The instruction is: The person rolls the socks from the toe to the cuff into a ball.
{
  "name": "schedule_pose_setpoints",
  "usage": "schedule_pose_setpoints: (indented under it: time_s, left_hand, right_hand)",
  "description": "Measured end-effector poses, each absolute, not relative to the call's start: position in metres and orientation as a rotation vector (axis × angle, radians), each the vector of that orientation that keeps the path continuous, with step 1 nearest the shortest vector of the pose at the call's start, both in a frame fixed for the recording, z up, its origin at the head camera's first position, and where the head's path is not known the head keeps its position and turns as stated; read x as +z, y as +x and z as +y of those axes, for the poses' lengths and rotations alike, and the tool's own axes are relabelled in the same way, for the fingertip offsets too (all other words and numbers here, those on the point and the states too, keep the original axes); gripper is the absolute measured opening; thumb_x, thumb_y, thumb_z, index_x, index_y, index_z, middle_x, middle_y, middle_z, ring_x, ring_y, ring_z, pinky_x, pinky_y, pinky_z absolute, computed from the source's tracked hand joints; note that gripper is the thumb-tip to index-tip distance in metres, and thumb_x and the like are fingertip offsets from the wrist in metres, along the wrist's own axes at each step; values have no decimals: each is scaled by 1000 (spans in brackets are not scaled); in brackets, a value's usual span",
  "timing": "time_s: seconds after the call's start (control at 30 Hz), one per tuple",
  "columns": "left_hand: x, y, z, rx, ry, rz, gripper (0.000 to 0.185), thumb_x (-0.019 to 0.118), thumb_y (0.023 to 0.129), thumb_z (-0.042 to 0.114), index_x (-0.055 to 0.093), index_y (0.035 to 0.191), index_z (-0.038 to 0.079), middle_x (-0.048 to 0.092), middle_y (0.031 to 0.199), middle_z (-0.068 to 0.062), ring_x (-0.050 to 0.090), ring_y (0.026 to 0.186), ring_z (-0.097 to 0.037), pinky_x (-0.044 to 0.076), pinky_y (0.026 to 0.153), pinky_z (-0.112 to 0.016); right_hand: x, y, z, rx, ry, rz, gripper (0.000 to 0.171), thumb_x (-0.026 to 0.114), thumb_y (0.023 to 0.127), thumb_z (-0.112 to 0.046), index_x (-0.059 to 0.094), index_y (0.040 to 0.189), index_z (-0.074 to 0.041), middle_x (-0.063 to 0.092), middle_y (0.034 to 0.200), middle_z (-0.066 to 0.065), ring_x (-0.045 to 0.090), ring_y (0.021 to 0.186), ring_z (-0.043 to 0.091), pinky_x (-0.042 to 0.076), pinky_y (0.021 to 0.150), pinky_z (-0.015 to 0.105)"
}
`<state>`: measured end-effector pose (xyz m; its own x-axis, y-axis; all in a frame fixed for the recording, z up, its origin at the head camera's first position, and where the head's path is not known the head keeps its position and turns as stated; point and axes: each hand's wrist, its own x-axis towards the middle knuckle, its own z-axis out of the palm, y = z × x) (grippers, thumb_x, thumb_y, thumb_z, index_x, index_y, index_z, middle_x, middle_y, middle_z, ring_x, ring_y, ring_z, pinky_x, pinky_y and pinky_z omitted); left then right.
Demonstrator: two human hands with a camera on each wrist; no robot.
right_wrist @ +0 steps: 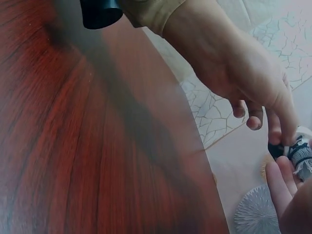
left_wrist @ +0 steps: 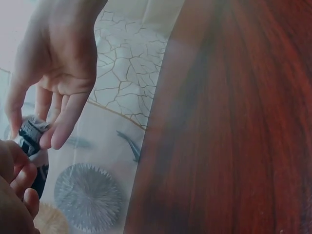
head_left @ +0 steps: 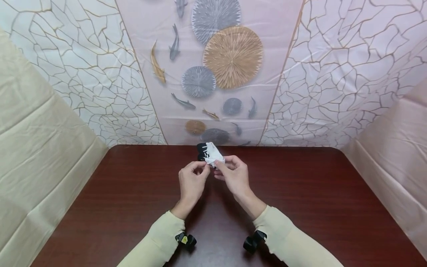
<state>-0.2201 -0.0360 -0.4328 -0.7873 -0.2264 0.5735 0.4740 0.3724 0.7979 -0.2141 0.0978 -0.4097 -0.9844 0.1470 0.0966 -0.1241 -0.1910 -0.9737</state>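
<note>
Both hands hold a small black-and-white sock (head_left: pixel 214 152) above the far part of the table. Its white part faces the right side and dark lobes stick out at the upper left. My left hand (head_left: pixel 192 182) pinches the lower left edge between thumb and forefinger. On the other side my right hand (head_left: pixel 237 177) grips the white fabric, thumb on the near face and fingers behind. In the right wrist view, ribbed knit and loose pale threads show on the sock (right_wrist: pixel 301 157). The left wrist view shows only part of the sock (left_wrist: pixel 33 132) between the hands.
A dark red-brown wooden table (head_left: pixel 140 207) spreads under the hands. Behind it hangs a patterned cloth backdrop (head_left: pixel 173 122), with beige cloth (head_left: pixel 36 155) at the sides. Each sleeved wrist carries a black camera (head_left: pixel 255 241).
</note>
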Motion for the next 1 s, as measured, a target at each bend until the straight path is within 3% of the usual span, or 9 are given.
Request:
schedule_pose_setpoints:
  time_s: [0.53,1.0]
  left_hand:
    - [-426,-236,-71,-1552,-126,-2081,5,74,84,6,78,82,8,66,66,0,56,60,-13,42,56,-21]
    - [-427,-250,-94,-1727,-78,-2096,3,71,90,6,74,90,4,71,83,-7,59,77,-17,45,67,-24]
  right_hand:
    - [-401,-216,110,2250,42,-1985,20,73,89,1,67,107,5,72,86,16,69,65,24,60,64,42]
    - [-402,-213,112,2290,168,-2112,22,67,92,2,64,112,10,69,80,12,65,59,18,60,64,39]
